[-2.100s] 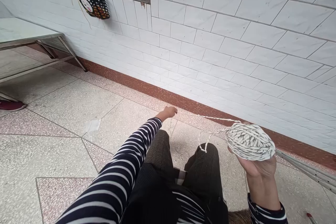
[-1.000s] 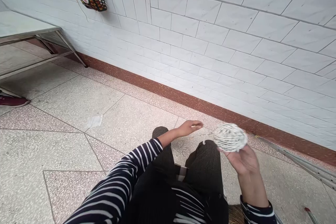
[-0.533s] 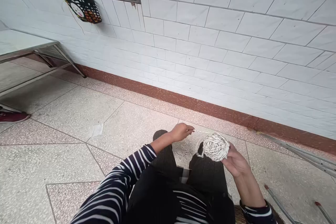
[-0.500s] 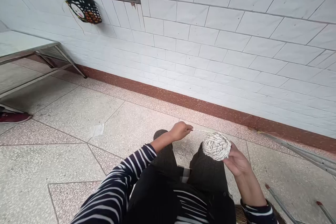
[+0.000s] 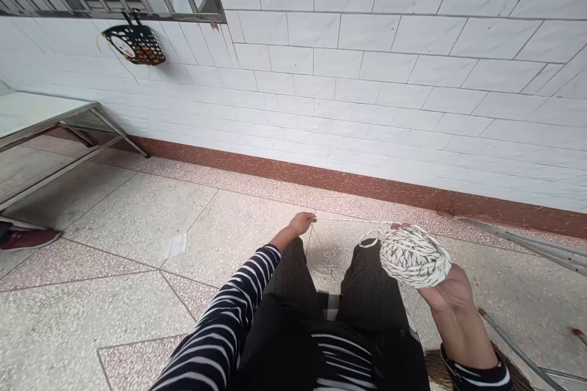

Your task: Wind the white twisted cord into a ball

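My right hand [image 5: 452, 288] holds a thick ball of white cord [image 5: 415, 258] flecked with dark strands, over my right knee. The palm and fingers wrap its side and underside, and a fingertip shows at its upper left. A loose loop of the cord hangs off the ball's left side. My left hand [image 5: 301, 223] is closed, pinching the cord out beyond my left knee. From there the strand runs nearly level to the ball. Below, between my legs, loose cord [image 5: 328, 259] lies in a small tangle on the floor.
A white tiled wall [image 5: 358, 67] stands ahead. Under the barred window hangs a dark net bag [image 5: 135, 46]. At left are a metal-legged table [image 5: 59, 107] and a shoe [image 5: 30, 239]. White paper [image 5: 175, 245] lies on the floor. Metal poles [image 5: 527, 238] are at right.
My right hand and the ball have moved right and nearer. My left hand has shifted slightly left, the strand between is longer, and a loose loop now shows beside the ball. The view has tilted.
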Tool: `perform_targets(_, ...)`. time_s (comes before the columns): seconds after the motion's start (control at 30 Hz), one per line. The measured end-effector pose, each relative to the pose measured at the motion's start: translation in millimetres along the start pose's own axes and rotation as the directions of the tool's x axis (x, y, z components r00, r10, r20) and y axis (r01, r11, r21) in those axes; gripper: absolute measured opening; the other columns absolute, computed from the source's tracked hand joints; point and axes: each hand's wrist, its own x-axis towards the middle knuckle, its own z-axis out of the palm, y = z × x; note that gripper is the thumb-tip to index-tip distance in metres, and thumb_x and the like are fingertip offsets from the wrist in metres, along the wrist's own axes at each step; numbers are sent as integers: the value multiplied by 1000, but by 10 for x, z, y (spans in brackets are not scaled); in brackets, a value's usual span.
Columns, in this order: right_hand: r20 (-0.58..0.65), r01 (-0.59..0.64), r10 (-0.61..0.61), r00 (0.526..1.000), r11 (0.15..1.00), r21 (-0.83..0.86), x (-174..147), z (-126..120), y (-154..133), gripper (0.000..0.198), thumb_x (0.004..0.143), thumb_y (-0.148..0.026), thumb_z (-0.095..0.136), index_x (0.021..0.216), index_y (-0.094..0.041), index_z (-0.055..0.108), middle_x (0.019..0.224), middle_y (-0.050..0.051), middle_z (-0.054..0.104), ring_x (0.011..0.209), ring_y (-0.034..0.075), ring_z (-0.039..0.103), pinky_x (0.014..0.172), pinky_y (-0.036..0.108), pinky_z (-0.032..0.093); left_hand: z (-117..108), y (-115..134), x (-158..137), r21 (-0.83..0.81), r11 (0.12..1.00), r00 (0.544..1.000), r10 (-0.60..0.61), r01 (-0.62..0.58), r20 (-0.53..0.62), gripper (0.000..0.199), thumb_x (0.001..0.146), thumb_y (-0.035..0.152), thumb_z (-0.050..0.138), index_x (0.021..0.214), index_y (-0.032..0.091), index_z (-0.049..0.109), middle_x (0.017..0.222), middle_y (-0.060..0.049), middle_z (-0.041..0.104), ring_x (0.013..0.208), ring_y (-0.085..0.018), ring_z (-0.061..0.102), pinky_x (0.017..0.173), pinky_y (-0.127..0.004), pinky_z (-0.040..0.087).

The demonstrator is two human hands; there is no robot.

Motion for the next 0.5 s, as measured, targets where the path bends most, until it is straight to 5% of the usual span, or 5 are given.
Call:
perform_targets(0.13,0,-15,15,1000,1000,5,-35,15,-59,53,49,-27,76,102,-26,75,118,11,73,124,41,57,107,63,40,-320,-77,135,-8,998,996,-70,70,-59,25,90,27,49,91,16,71,75,-4,69,74,-17,62,68,-26,52)
perform_targets(0.33,-89,-97,81,993,977,-191,142,-92,-31,65,53,-10,82,114,-27,70,117,7,73,114,36,64,97,55,52,-1025,-69,400,-47,989,966,-150,143,-210,38,101,20,31,125,13,59,114,-13,69,89,-17,65,74,-27,52)
perform_targets(0.5,-218,-40,10,976,990,-133,358,-212,141,50,62,-16,83,109,-28,70,101,1,76,90,26,71,81,50,61,-936,-5,300,-31,987,977,-162,159,-139,37,95,20,52,130,9,56,134,-19,59,107,-27,63,86,-33,50)
